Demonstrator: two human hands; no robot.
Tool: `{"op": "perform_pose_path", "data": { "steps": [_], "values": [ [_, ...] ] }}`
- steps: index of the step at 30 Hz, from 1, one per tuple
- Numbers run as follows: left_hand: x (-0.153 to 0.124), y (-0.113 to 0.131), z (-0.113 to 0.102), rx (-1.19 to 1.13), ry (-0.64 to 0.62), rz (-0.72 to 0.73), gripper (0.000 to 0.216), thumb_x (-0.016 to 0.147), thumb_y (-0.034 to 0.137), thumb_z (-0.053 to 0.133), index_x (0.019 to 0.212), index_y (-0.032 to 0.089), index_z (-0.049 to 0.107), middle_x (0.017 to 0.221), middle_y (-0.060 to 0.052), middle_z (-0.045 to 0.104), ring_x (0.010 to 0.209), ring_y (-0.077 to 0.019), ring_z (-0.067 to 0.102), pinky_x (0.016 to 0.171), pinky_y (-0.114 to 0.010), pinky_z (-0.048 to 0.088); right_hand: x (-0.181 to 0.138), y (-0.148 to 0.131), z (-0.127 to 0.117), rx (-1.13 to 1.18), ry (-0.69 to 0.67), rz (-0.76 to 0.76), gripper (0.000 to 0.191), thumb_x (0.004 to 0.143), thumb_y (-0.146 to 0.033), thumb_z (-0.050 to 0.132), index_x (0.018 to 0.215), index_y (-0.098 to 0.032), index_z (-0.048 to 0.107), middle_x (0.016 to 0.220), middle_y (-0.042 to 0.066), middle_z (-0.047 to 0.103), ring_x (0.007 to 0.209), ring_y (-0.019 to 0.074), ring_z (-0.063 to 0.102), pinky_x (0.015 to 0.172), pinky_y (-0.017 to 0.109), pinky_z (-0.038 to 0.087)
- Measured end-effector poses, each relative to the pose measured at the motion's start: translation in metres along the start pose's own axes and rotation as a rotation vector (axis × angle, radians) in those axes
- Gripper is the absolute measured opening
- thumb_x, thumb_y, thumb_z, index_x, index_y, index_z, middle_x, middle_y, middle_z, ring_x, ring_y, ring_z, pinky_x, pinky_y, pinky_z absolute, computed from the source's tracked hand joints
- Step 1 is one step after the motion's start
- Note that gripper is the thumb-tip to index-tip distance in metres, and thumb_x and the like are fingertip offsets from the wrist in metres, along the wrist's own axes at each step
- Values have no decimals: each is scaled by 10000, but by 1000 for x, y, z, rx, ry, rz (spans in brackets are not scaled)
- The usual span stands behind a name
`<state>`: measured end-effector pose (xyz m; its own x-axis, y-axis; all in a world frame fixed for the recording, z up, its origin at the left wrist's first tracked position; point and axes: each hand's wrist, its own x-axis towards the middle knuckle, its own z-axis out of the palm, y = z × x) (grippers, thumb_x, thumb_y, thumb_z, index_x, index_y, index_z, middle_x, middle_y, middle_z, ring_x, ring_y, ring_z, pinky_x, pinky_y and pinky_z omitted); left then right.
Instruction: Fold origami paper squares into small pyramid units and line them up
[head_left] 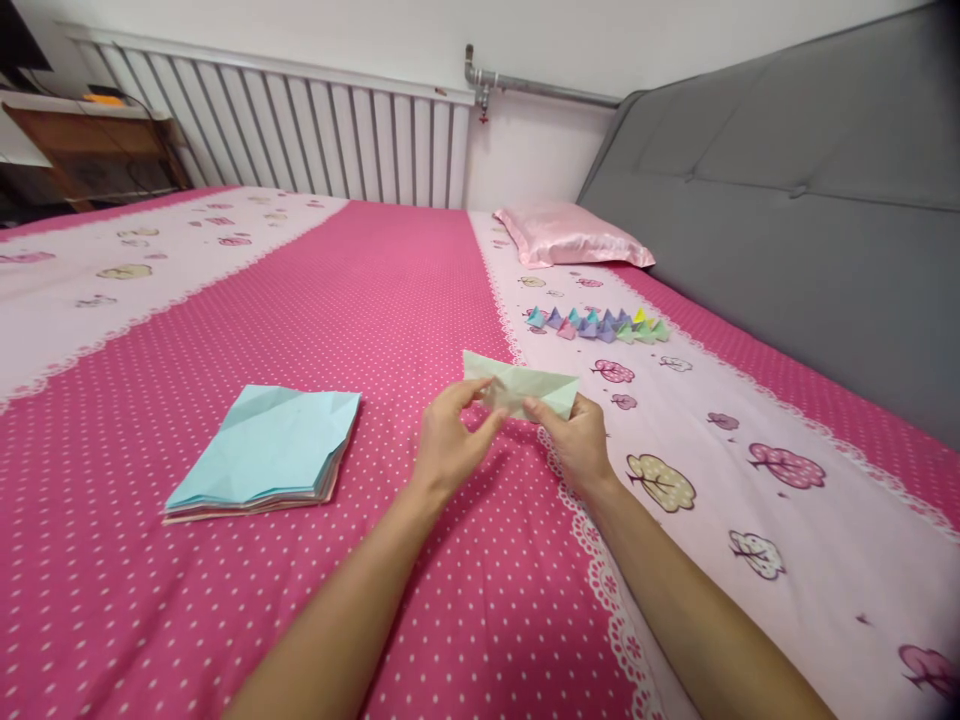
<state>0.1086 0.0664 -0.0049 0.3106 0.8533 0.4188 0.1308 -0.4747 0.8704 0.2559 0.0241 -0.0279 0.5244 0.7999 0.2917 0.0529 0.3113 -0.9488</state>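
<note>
A pale green sheet of folding paper (525, 385), folded into a long rectangle with creases, is held up above the bed between both hands. My left hand (454, 430) pinches its left part between thumb and fingers. My right hand (577, 435) grips the right end, thumb on the near face and fingers behind, partly hidden. To the left lies a stack of square paper (266, 445) with light blue sheets on top. Beyond my right hand, several small folded paper boats (600, 325) in blue, purple, pink, green and yellow stand in rows.
Everything rests on a bed with a pink dotted and tree-patterned sheet (480, 600). A pink satin pillow (574, 235) lies at the far right, beside a grey padded headboard (780, 190). Along the back wall runs a white radiator (300, 125) with a pipe (555, 88).
</note>
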Motion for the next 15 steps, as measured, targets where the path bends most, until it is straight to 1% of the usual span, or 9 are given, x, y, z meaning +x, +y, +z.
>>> {"op": "perform_pose_path", "data": {
  "steps": [2,4,6,8,9,11,15],
  "values": [
    [-1,-2,6,-38,-57,6,500,709,294,642,1186,188,538,1167,-107,579,1031,-214,534,922,-367,386,-3,-3,2,-26,-67,-21,222,658,-308,706,822,-161,680,792,33,712,690,174,638,680,302,493],
    [-1,-5,8,-125,-106,1,565,744,289,610,1276,190,445,1263,-120,511,1128,-217,484,970,-383,352,-6,-6,3,-31,-132,-15,214,666,-309,702,823,-165,687,781,34,711,694,181,642,685,313,498],
    [-1,-5,10,-264,-172,-31,581,780,292,571,1319,190,381,1332,-123,445,1187,-214,441,994,-378,334,-7,-6,3,-30,-200,2,221,683,-319,689,844,-168,693,803,42,712,718,192,646,701,330,503],
    [-1,-4,11,-421,-239,-79,580,797,302,550,1331,186,357,1367,-125,401,1209,-213,423,993,-360,342,-7,-6,3,-25,-257,12,234,695,-328,680,870,-174,696,835,47,711,754,203,648,726,343,502],
    [-1,-2,12,-488,-261,-100,577,796,308,551,1327,182,363,1368,-127,400,1203,-214,429,984,-350,353,-7,-6,3,-20,-278,13,243,693,-333,681,881,-179,697,844,46,711,769,207,648,738,347,500],
    [-2,1,13,-577,-290,-124,551,786,315,568,1292,165,411,1328,-129,449,1168,-217,461,966,-335,372,-7,-6,3,1,-306,13,270,669,-349,700,886,-187,699,844,42,709,781,211,646,750,348,494],
    [-5,4,15,-649,-336,-183,439,776,345,580,1167,151,532,1170,-112,577,1078,-215,519,939,-332,388,-6,-7,4,24,-316,18,307,627,-375,726,863,-182,690,824,32,703,764,204,636,732,329,492]
  ]
}}
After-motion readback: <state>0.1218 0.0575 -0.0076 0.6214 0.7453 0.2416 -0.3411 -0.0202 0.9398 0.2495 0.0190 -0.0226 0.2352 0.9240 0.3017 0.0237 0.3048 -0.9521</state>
